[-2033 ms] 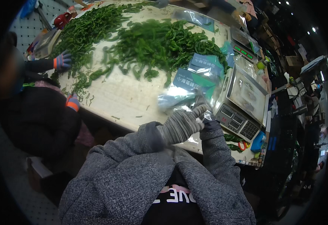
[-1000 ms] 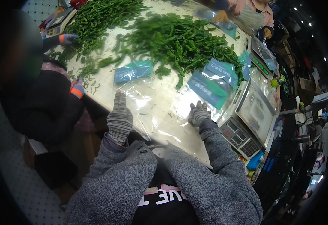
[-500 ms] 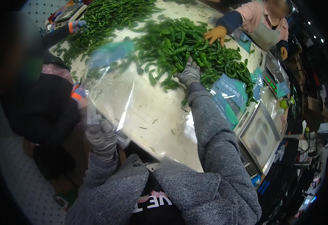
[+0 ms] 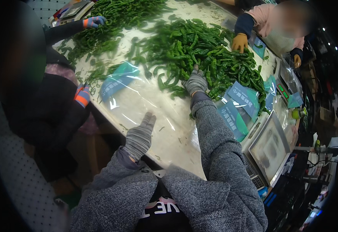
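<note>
My left hand (image 4: 139, 138), in a grey striped glove, has its fingers stretched out over the near part of a clear plastic bag (image 4: 132, 101). The bag lies flat on the table, its blue-and-green printed end (image 4: 118, 80) pointing away from me. My right hand (image 4: 197, 82), gloved in grey, reaches to the near edge of a heap of green peppers (image 4: 194, 48). Its fingers touch the peppers and look extended, though some are partly hidden; no pepper is visibly gripped. Right of that hand lie several blue-and-green printed bags (image 4: 236, 110).
A scale with a metal pan (image 4: 268, 145) stands at the right, another scale (image 4: 283, 91) beyond it. At the far right a co-worker's orange glove (image 4: 239, 42) touches the heap. Another person's gloved hands (image 4: 83, 95) are at the left edge, beside a second pepper heap (image 4: 111, 21).
The raised bag has come down flat onto the table. My left hand has moved right and inward, its fingers now extended. My right hand stays at the peppers. The co-worker's orange glove has shifted right.
</note>
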`<act>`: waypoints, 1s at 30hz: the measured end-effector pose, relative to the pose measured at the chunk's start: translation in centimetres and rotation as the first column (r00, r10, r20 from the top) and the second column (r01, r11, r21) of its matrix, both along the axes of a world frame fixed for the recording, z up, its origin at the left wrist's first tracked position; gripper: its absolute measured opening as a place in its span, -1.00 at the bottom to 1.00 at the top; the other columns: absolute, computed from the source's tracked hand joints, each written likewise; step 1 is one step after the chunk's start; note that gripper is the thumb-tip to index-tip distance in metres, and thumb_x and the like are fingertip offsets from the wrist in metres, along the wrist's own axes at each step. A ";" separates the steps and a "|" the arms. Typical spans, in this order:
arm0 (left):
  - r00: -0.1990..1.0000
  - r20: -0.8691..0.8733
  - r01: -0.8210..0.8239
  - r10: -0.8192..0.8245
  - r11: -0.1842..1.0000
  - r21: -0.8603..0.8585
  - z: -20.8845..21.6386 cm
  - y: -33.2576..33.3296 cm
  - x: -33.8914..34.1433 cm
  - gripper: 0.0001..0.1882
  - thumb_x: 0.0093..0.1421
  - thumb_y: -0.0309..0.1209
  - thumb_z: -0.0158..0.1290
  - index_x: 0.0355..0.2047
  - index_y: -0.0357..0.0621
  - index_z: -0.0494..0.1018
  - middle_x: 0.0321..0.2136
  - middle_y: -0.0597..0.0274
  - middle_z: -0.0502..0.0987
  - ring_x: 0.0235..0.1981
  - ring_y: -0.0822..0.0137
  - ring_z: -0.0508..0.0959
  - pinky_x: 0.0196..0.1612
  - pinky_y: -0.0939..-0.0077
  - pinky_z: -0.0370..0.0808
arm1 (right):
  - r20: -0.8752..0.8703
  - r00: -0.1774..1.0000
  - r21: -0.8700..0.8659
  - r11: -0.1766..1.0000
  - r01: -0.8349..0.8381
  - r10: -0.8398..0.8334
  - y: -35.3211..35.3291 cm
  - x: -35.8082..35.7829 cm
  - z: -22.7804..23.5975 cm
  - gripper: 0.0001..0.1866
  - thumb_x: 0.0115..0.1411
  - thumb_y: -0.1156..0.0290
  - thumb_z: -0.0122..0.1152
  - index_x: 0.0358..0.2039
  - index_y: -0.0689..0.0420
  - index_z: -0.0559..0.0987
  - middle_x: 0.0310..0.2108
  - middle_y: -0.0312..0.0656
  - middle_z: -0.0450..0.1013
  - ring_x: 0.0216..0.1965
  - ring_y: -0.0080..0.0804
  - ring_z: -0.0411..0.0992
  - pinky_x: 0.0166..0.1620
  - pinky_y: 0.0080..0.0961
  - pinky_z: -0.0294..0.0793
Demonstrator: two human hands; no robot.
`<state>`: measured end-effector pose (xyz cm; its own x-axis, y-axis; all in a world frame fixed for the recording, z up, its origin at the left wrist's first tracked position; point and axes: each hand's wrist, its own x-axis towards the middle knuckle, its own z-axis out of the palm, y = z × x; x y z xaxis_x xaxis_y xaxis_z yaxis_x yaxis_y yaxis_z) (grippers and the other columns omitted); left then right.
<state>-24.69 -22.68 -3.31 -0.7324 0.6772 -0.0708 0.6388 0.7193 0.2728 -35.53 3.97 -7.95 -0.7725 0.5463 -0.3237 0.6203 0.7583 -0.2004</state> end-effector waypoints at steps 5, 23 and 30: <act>0.999 0.031 0.036 -0.036 0.999 -0.014 0.0 0.2 0.3 -0.33 -0.17 -0.59 -0.11 0.07 -0.14 0.12 0.18 0.09 -0.07 -0.57 0.27 0.49 -0.57 0.45 0.40 | -0.089 0.994 -0.053 0.996 -0.065 0.060 3.1 -0.6 -2.1 -0.18 -0.10 0.24 0.20 0.14 0.10 0.04 0.03 0.03 0.17 -0.02 -0.18 0.27 0.00 -0.40 0.28; 0.949 0.312 -0.064 -0.052 0.935 0.348 -2.3 1.5 -1.4 -0.30 -0.14 -0.62 -0.20 0.12 -0.23 -0.01 0.10 -0.04 0.09 0.08 0.10 0.19 0.03 0.41 0.24 | -0.207 0.786 -0.929 -0.134 -0.344 -0.582 -1.0 15.2 5.5 -0.72 -0.04 0.39 0.17 -0.29 0.21 0.46 -0.47 -0.27 0.42 -0.55 -0.57 0.35 -0.49 -0.63 0.40; 0.926 0.376 -0.141 -0.007 0.921 0.363 0.5 2.4 -1.4 -0.22 -0.15 -0.64 -0.18 0.16 -0.19 -0.11 0.11 -0.10 0.07 0.08 0.06 0.20 0.05 0.42 0.21 | -0.196 0.764 -0.945 -0.091 -0.315 -0.615 -4.9 17.6 3.3 -0.62 0.02 0.37 0.15 -0.15 0.22 0.36 -0.34 -0.25 0.39 -0.51 -0.59 0.32 -0.47 -0.68 0.38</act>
<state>-26.06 -20.28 -2.85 -0.7494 0.6560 -0.0899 0.3951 0.5519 0.7344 -17.94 -0.96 -4.69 -0.9446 0.1715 -0.2798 0.1223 -0.6071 -0.7851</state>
